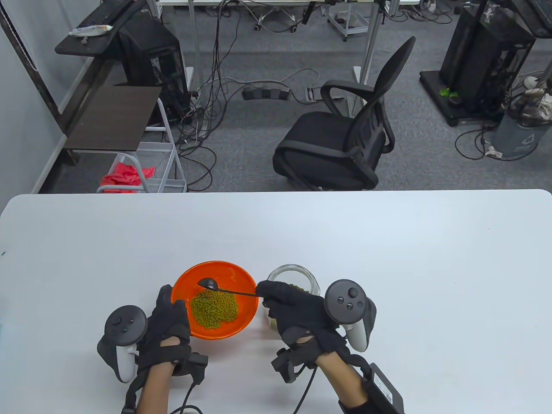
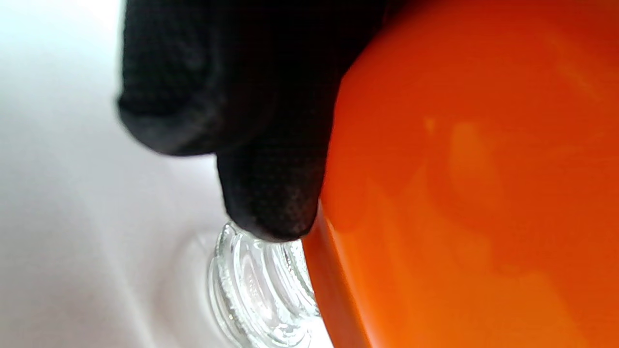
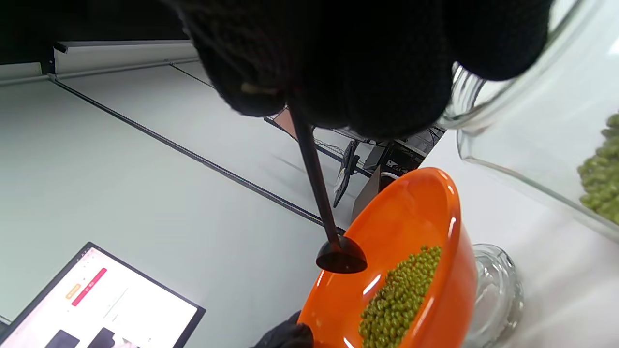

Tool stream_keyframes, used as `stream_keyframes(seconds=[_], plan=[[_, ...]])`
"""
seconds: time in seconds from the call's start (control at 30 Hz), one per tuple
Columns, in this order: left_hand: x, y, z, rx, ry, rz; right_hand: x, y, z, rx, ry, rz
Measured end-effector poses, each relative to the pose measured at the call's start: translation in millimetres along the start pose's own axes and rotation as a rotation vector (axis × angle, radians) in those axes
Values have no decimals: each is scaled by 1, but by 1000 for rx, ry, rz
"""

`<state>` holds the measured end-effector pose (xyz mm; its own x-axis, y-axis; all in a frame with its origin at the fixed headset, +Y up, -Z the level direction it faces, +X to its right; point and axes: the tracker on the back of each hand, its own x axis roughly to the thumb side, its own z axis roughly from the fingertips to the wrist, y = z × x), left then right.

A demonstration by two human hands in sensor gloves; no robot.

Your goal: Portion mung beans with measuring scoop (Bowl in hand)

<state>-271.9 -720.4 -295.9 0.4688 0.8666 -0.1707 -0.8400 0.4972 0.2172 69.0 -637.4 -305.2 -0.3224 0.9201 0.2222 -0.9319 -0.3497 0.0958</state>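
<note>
My left hand (image 1: 172, 304) grips the left rim of an orange bowl (image 1: 241, 280), tilted, with a heap of green mung beans (image 1: 214, 308) inside. In the left wrist view my fingers (image 2: 271, 193) press against the bowl's outer wall (image 2: 459, 169). My right hand (image 1: 264, 293) pinches the handle of a black measuring scoop (image 1: 208, 283). Its head hangs over the bowl, just above the beans, and I see no beans in it (image 3: 341, 256). A glass jar (image 1: 297, 272) with more beans (image 3: 602, 183) stands right of the bowl, partly hidden by my right hand.
A small ribbed glass piece (image 3: 498, 290) lies on the white table (image 1: 388, 241) under the bowl's far side, also visible as glass piece (image 2: 261, 299). A lit laptop screen (image 3: 96, 299) is off to the left. A black office chair (image 1: 340, 142) stands beyond the table's far edge.
</note>
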Motion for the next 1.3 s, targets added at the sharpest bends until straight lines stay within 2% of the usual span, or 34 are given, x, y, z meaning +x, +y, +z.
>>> stream_keyframes(seconds=[0.27, 0.8, 0.97, 1.17, 1.3], plan=[[-1, 2, 0, 9, 8, 5, 4, -24, 0, -66, -13, -21], [-2, 4, 0, 14, 11, 5, 11, -100, 12, -264, -4, -39], [-2, 4, 0, 15, 11, 4, 13, -109, 16, -311, 6, -20], [-2, 4, 0, 16, 12, 6, 22, -116, 23, -360, -5, 98], [-1, 5, 0, 16, 6, 6, 31, -113, 26, -369, -19, 224]])
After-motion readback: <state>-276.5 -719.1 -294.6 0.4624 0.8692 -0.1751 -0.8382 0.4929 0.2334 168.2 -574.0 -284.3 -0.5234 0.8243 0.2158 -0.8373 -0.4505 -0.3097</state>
